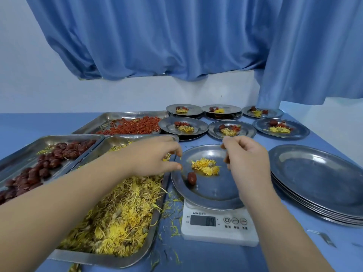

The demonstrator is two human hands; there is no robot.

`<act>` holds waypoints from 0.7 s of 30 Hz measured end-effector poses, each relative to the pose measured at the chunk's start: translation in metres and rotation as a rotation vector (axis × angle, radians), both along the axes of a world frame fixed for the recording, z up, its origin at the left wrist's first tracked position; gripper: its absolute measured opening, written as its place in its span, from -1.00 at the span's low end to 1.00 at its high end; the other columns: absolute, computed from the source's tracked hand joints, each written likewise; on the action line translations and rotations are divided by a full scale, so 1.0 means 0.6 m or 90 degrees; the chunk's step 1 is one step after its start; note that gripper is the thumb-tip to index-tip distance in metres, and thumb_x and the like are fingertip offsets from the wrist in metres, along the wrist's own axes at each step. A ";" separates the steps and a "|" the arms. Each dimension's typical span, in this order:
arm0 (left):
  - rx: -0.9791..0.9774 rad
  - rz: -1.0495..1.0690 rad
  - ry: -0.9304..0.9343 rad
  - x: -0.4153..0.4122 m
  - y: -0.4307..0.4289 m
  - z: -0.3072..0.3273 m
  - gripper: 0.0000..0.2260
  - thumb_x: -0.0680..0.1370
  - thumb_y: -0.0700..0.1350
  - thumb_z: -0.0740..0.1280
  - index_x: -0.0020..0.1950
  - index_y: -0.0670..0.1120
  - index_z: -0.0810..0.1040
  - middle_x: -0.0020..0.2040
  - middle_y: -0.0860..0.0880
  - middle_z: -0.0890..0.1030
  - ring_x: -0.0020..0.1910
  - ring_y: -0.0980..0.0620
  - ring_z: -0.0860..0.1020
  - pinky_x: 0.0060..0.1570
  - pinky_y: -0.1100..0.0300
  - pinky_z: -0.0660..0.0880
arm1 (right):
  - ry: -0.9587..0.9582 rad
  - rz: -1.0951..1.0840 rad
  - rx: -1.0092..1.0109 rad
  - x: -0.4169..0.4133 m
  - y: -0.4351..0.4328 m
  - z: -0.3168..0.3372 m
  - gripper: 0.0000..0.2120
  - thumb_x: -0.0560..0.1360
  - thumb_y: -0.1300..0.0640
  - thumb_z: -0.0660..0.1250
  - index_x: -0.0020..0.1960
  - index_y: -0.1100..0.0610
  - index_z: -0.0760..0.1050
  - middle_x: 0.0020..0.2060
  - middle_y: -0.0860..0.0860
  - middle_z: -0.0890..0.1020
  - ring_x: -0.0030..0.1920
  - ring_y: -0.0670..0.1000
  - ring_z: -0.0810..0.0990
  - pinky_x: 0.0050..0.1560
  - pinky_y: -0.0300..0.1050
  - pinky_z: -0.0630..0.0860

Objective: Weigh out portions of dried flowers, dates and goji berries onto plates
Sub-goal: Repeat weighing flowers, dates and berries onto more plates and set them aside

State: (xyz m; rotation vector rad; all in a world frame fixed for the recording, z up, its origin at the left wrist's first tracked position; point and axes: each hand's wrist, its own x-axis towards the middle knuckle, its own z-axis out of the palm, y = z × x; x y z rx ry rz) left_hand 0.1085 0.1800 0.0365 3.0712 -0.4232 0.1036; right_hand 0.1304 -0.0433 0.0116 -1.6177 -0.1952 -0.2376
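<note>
A steel plate (208,201) sits on a white digital scale (220,230). On the plate lie a yellow dried flower (206,164) and one red date (192,178). My left hand (155,156) hovers at the plate's left rim, above the tray of dried flowers (117,213), with fingers loosely spread and nothing gripped. My right hand (247,156) hangs over the plate's right side, its fingers curled downward; what they enclose is hidden. A tray of dates (29,173) stands at the left, and a tray of goji berries (133,126) behind it.
Several filled plates (183,126) stand in two rows at the back, each with a flower, a date and goji berries. A stack of empty steel plates (318,179) sits at the right. Loose petals (172,218) litter the blue table beside the scale. A blue curtain hangs behind.
</note>
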 end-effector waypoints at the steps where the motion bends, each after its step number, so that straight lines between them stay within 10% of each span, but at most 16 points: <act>1: -0.003 0.010 -0.010 0.003 0.013 0.006 -0.68 0.52 0.22 0.29 0.22 0.14 0.48 0.15 0.13 0.47 0.11 0.13 0.48 0.15 0.06 0.46 | 0.000 0.034 -0.039 0.012 0.000 0.007 -0.70 0.48 0.02 0.28 -0.20 0.28 0.48 -0.45 0.07 0.45 -0.48 -0.06 0.39 -0.41 -0.14 0.36; 15: -0.021 0.331 -0.007 0.146 0.255 0.020 -0.90 0.58 0.00 0.25 0.00 0.06 0.55 -0.08 0.12 0.59 -0.19 0.17 0.57 -0.25 0.24 0.43 | -0.065 0.181 -0.374 0.123 0.047 0.078 -0.58 0.48 -0.13 0.29 -0.33 0.21 0.52 -0.51 -0.05 0.61 -0.53 -0.11 0.52 -0.34 -0.07 0.57; 21: -0.006 0.332 0.022 0.238 0.282 -0.015 -0.77 0.59 -0.07 0.24 0.20 -0.02 0.60 0.19 0.00 0.61 0.09 0.04 0.55 0.15 0.06 0.47 | -0.086 0.191 -0.420 0.155 0.056 0.060 -0.56 0.47 -0.11 0.28 -0.28 0.29 0.49 -0.41 0.04 0.61 -0.48 -0.06 0.50 -0.29 -0.04 0.59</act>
